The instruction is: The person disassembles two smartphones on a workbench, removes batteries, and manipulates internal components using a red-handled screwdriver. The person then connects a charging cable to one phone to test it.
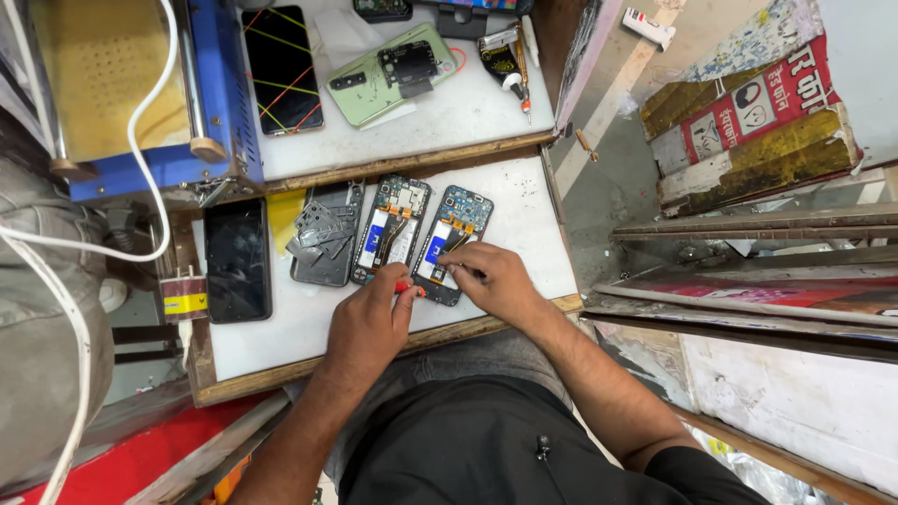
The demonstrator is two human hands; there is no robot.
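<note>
Two opened phones lie side by side on a white work board (281, 327). The left opened phone (393, 224) shows its battery and circuit board. On the lower part of the right opened phone (458, 220) rests my right hand (496, 281), fingers pinched on something small that I cannot make out. My left hand (369, 323) is closed around a red-handled tool (408, 288) whose tip points at that phone's lower end.
A dark tray of metal shields (323, 234) and a black phone screen (238, 260) lie left of the opened phones. On the upper shelf are another black phone (281, 65), a green phone back (388, 75), a glue tube (505, 61) and a blue machine (140, 93). A white cable (140, 178) hangs at left.
</note>
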